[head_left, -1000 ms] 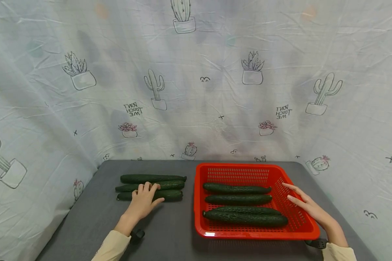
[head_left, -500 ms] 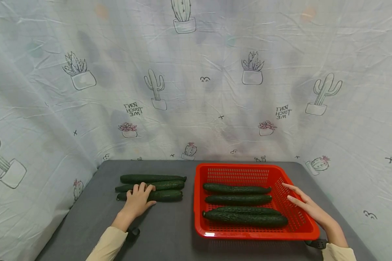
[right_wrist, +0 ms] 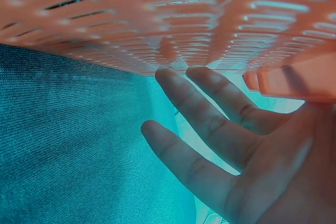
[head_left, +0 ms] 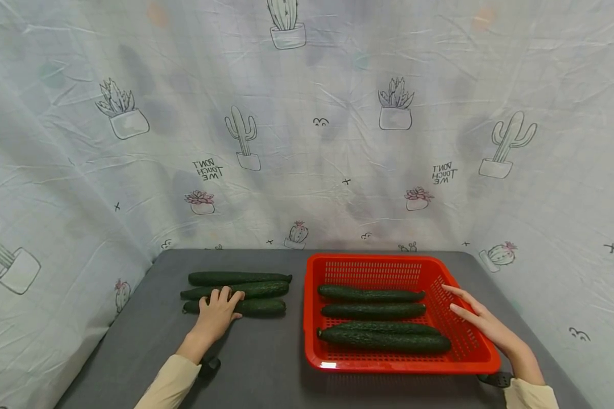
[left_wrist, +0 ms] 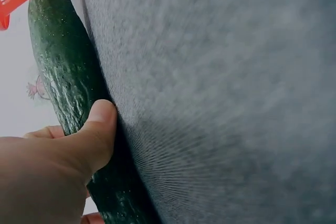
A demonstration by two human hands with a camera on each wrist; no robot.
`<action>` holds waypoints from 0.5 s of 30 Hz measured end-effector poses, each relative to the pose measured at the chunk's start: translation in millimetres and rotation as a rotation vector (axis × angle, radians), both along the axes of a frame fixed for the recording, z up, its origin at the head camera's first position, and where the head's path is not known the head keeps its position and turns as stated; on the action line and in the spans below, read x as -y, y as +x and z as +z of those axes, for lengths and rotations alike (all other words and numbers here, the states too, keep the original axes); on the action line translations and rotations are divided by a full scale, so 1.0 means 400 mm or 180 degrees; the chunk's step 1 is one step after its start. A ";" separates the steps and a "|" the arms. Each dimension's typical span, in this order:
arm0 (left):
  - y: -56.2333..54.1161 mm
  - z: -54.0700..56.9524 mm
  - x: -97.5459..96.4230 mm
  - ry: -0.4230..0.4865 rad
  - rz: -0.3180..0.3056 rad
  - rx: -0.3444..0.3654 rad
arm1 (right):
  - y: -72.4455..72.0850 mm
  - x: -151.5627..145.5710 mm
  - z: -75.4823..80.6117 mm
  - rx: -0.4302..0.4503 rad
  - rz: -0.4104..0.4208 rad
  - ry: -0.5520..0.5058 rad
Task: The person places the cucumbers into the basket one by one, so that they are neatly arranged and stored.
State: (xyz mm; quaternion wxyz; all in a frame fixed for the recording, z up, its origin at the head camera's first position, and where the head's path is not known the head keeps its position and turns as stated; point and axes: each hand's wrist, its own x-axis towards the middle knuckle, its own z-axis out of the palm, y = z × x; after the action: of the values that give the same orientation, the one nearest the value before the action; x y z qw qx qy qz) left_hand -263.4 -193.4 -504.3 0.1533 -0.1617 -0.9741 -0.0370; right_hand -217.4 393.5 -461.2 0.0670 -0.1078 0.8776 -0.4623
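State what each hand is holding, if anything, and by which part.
The left hand grips the nearest cucumber outside the red basket, around its body between the ends. The right hand is extended at the basket's right side; no closed grip shows.

Passable strip of grey woven-cloth tabletop (head_left: 281,352) between 3 long dark-green cucumbers (head_left: 266,290) and a red slotted plastic basket (head_left: 373,275), raised left wall (head_left: 309,318) in the way, free room above its rim (head_left: 370,257), 4 more dark-green cucumbers (head_left: 373,311) inside, bare right hand (head_left: 485,322) blocking its right side
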 end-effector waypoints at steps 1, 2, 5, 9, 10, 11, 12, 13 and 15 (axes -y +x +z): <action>0.003 0.001 0.000 -0.0013 -0.0009 0.0009 | 0.000 0.000 0.001 0.0003 -0.0003 -0.0002; 0.006 0.001 0.000 -0.0036 -0.0018 0.0015 | 0.000 -0.001 0.002 0.0004 -0.0003 -0.0006; 0.012 0.001 -0.001 -0.0099 -0.0015 0.0088 | -0.002 -0.001 0.003 0.0003 -0.0010 -0.0013; 0.019 0.001 -0.001 -0.0126 0.0005 0.0163 | -0.004 -0.001 0.002 -0.0011 -0.0003 -0.0014; 0.021 0.002 -0.001 -0.0122 0.0000 0.0155 | -0.004 -0.001 0.001 -0.0012 0.0001 -0.0013; 0.022 0.002 -0.001 -0.0108 -0.0010 0.0142 | -0.004 -0.001 0.000 -0.0016 0.0006 -0.0014; 0.024 0.004 -0.001 -0.0102 -0.0022 0.0122 | -0.004 -0.001 -0.001 -0.0022 0.0011 -0.0014; 0.025 0.005 -0.002 -0.0078 -0.0038 0.0111 | -0.004 -0.001 -0.002 -0.0028 0.0019 -0.0012; 0.028 0.010 -0.003 -0.0035 -0.0060 0.0089 | -0.004 -0.001 -0.003 -0.0043 0.0020 -0.0010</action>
State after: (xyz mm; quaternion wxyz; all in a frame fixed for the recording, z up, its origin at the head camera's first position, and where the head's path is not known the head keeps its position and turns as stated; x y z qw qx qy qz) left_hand -252.0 -192.2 -500.3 0.1385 -0.1712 -0.9748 -0.0354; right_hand -218.8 393.9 -462.5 0.0624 -0.1137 0.8770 -0.4627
